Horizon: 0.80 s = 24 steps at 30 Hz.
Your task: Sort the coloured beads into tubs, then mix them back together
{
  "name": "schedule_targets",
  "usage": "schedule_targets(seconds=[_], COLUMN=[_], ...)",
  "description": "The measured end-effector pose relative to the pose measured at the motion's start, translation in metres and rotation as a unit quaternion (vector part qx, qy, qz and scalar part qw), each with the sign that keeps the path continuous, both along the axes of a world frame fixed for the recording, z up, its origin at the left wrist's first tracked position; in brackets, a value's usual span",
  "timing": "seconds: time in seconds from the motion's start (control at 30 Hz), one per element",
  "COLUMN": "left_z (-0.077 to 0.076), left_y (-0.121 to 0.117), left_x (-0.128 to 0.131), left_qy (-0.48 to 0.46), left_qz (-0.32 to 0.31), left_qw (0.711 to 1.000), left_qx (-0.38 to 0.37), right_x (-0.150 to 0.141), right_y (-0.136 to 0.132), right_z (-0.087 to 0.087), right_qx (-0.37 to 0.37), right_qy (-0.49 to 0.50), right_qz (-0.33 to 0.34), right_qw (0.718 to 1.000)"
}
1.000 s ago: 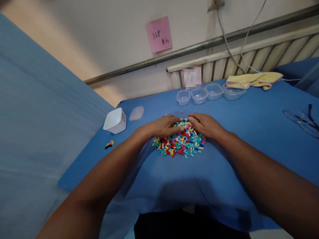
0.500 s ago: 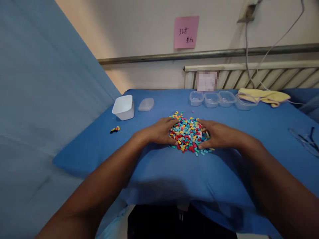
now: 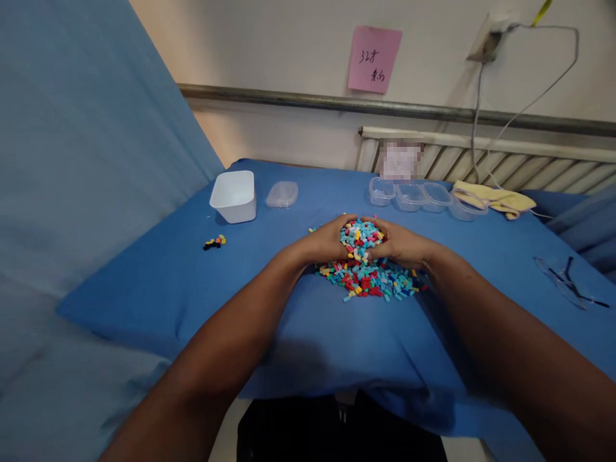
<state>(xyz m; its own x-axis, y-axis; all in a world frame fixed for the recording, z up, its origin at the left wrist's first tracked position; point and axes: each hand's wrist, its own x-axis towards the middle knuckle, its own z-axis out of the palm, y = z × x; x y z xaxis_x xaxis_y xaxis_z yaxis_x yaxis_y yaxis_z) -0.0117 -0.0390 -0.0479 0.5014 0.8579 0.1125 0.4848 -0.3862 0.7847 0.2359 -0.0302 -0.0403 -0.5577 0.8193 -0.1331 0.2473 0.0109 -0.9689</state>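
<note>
Between my two cupped hands is a heaped scoop of small plastic building bricks (image 3: 360, 236) in turquoise, red, yellow and white. My left hand (image 3: 332, 242) curves round the left side of the scoop, and my right hand (image 3: 402, 244) closes round the right side. Fingertips of both hands nearly meet at the far side. Below and around them, more loose bricks (image 3: 370, 282) lie spread on the blue cloth. The undersides of my hands are hidden.
A white tub (image 3: 235, 199) and clear lids (image 3: 282, 194) stand at the back left, with a few black and yellow bricks (image 3: 215, 242) nearby. Several clear containers (image 3: 410, 197) line the back right beside a yellow cloth (image 3: 495, 197). Glasses (image 3: 568, 282) lie on the right.
My hands have come closer together and gathered up a heap of bricks from the pile. The remaining bricks now lie flatter beneath them. The view has shifted slightly.
</note>
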Motion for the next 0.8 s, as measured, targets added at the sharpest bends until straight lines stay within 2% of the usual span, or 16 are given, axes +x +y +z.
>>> schedule_targets(seconds=[0.1,0.27,0.5,0.67,0.8], left_z=[0.001,0.010,0.022,0.027,0.026], left_y=[0.001,0.000,-0.005,-0.009,-0.007], left_x=[-0.003,-0.003,0.000,0.001,-0.004], left_qy=[-0.041,-0.101,-0.189,-0.197,-0.183], left_qz=[0.022,0.065,0.084,0.093,0.093], left_qw=[0.998,0.992,0.975,0.971,0.974], left_qx=[-0.036,-0.043,-0.077,-0.098,-0.097], right_x=[-0.006,-0.007,-0.006,-0.010,-0.013], right_y=[-0.006,-0.006,0.000,-0.004,-0.009], right_z=[0.002,0.019,0.036,0.042,0.052], right_qx=[-0.103,-0.157,-0.131,-0.118,-0.091], right_qy=[0.075,0.121,0.103,0.089,0.046], right_qz=[-0.023,-0.074,-0.104,-0.105,-0.076], right_qw=[0.992,0.977,0.981,0.983,0.992])
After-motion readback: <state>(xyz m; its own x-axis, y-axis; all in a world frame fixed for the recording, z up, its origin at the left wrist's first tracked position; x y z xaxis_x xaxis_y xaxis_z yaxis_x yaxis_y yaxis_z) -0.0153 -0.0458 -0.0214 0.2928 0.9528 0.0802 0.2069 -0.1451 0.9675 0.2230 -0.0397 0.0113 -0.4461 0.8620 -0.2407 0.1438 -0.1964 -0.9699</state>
